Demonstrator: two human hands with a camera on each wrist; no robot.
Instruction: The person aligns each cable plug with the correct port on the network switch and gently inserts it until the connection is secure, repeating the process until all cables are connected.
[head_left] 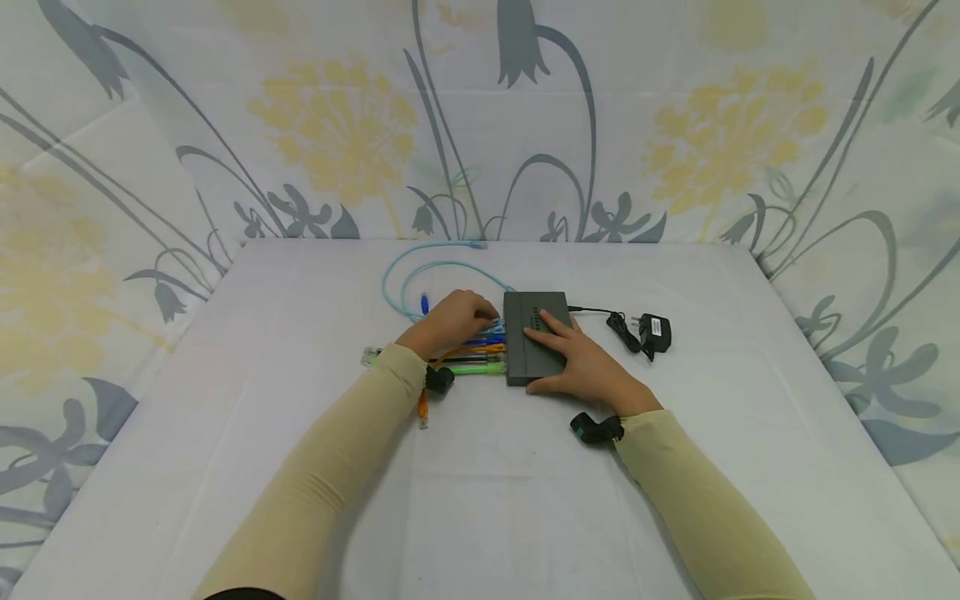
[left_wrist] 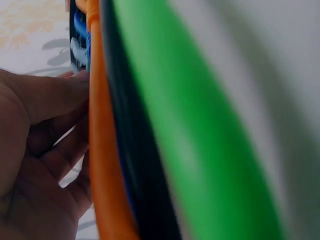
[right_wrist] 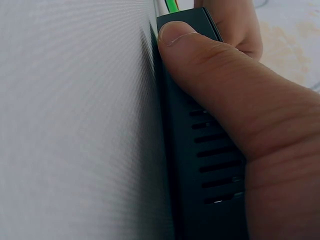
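A dark grey network switch (head_left: 536, 362) lies on the table, with several Ethernet cables running into its left side. My right hand (head_left: 588, 367) holds the switch, fingers spread over its top and the thumb (right_wrist: 200, 55) against its near, slotted side. At the far end of the row of ports, my left hand (head_left: 453, 317) pinches a light-blue Ethernet cable (head_left: 493, 327) by its plug end, partly hidden by the fingers. Close to the left wrist run an orange cable (left_wrist: 102, 150), a black cable (left_wrist: 132, 150) and a green cable (left_wrist: 185, 140).
A black power adapter (head_left: 656, 333) with a bundled cord (head_left: 622, 329) lies right of the switch and connects to it. A pale-blue cable (head_left: 408, 267) loops behind the left hand. Loose plugs, including an orange plug (head_left: 423, 412), lie around the left wrist.
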